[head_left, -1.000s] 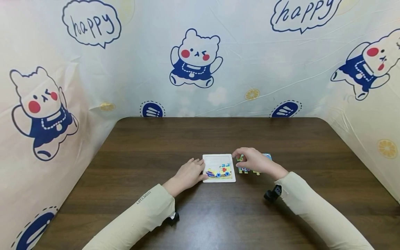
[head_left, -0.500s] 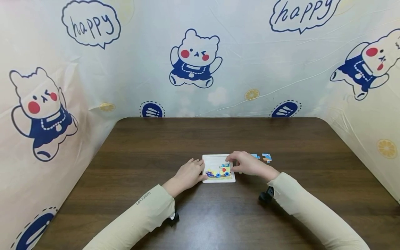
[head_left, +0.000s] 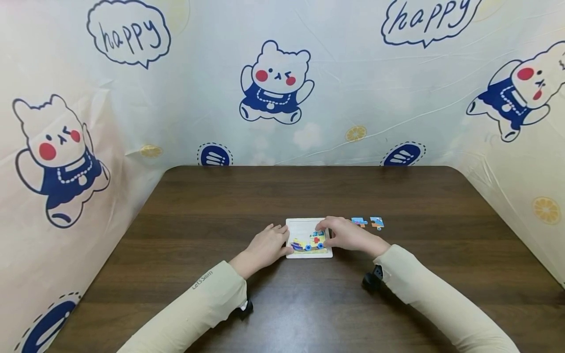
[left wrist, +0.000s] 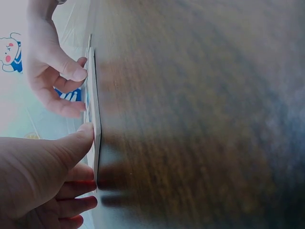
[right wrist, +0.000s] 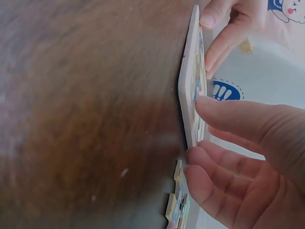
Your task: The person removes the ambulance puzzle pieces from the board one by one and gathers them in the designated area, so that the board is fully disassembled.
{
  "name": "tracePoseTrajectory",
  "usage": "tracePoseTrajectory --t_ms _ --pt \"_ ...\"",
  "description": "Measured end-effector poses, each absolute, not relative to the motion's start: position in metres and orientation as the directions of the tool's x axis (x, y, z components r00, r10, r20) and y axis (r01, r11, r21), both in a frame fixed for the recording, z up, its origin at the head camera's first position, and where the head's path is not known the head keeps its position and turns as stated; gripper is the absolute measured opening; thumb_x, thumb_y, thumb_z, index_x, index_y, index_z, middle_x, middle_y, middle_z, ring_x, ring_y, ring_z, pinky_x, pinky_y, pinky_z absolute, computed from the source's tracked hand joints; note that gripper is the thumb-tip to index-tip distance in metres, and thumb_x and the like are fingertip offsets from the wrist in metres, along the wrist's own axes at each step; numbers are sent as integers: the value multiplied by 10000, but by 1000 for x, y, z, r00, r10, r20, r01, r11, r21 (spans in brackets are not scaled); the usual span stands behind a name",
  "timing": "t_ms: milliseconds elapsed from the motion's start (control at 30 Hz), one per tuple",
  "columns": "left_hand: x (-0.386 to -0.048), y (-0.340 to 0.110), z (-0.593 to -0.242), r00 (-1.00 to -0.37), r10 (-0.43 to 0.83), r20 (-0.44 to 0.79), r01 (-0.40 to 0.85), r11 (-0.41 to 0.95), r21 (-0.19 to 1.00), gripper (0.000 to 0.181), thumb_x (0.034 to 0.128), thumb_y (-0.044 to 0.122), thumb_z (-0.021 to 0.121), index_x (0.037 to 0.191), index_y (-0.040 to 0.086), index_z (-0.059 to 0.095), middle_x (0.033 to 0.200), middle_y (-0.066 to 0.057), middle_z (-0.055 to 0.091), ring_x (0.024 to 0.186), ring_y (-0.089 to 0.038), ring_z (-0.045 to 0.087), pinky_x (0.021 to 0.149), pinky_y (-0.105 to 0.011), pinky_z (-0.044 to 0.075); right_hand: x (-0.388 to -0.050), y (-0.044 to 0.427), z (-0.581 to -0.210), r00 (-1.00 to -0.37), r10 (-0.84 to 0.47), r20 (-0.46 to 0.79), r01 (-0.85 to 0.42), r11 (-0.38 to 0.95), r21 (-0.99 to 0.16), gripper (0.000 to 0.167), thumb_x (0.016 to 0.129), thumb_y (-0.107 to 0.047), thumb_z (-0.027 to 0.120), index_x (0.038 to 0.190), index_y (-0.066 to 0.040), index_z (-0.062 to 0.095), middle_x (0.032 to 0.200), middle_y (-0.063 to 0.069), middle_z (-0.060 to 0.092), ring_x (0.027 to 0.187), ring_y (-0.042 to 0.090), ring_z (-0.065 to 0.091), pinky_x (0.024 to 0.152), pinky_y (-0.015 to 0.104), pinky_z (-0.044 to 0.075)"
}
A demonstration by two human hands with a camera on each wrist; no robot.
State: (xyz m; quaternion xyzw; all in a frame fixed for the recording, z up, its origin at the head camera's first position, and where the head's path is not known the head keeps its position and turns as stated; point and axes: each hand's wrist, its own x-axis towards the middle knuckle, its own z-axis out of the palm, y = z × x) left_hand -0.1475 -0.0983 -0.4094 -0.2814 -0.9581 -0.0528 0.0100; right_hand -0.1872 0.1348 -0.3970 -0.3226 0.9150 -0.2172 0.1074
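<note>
A white-framed jigsaw tray [head_left: 300, 221] lies on the table, with a yellow vehicle picture [head_left: 309, 243] filling its lower part and a bare white upper part. My left hand [head_left: 267, 245] rests at the tray's left side, its thumb on the near-left corner and its fingers along the edge. My right hand [head_left: 348, 234] is over the tray's right edge; in the right wrist view its thumb [right wrist: 228, 114] touches the picture. Whether a piece lies under the right fingertips is hidden. Two blue jigsaw pieces, one [head_left: 359, 222] beside the other [head_left: 377, 223], lie behind the right hand.
More loose pieces [right wrist: 177, 205] lie on the table below the right fingers in the right wrist view, beside the tray. The dark wooden table [head_left: 212, 206] meets a printed cloth backdrop [head_left: 344, 78] at its far edge and sides.
My right hand has moved left from above the loose pieces onto the tray's right part, uncovering the two blue pieces. The vehicle picture's right side now looks fuller. My left hand stays still.
</note>
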Motion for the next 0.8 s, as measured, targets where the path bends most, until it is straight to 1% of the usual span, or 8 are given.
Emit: tracePoseTrajectory --t_ms 133,300,433,600,800 --pt "-148 -98 -409 -846 531 39 532 841 93 464 884 348 635 1149 -33 619 1307 -181 572 1237 -321 529 1090 -442 366 -187 135 -398 -758 -651 -41 -567 688 -453 351 813 -103 721 1146 -28 638 1092 102 628 718 134 490 621 196 431" --pt "-147 -98 -409 -846 532 39 533 841 92 464 883 347 636 1146 -34 619 1305 -183 573 1233 -326 532 1087 -445 369 -187 133 -398 -768 -637 -69 -548 709 -445 359 816 -114 723 1158 -50 636 1074 84 620 706 119 477 618 203 420" --pt "-147 -99 -410 -842 537 46 539 837 92 457 879 346 640 1130 -36 621 1295 -187 579 1224 -332 538 1081 -447 376 -186 132 -398 -770 -632 -84 -539 715 -445 375 817 -118 724 1174 -50 627 1039 89 586 685 112 466 586 203 403" --pt "-148 -99 -410 -841 539 43 541 836 88 447 882 345 637 1122 -32 622 1295 -185 579 1224 -327 538 1083 -441 374 -186 131 -400 -770 -634 -72 -539 706 -459 379 817 -100 720 1177 -50 611 1020 95 536 669 107 450 562 197 386" --pt "-148 -99 -410 -849 528 30 529 844 92 480 882 353 636 1167 -33 613 1308 -178 572 1238 -316 529 1092 -439 364 -186 132 -399 -764 -642 -64 -542 692 -476 357 818 -105 722 1140 -92 569 966 76 527 669 115 457 559 209 394"
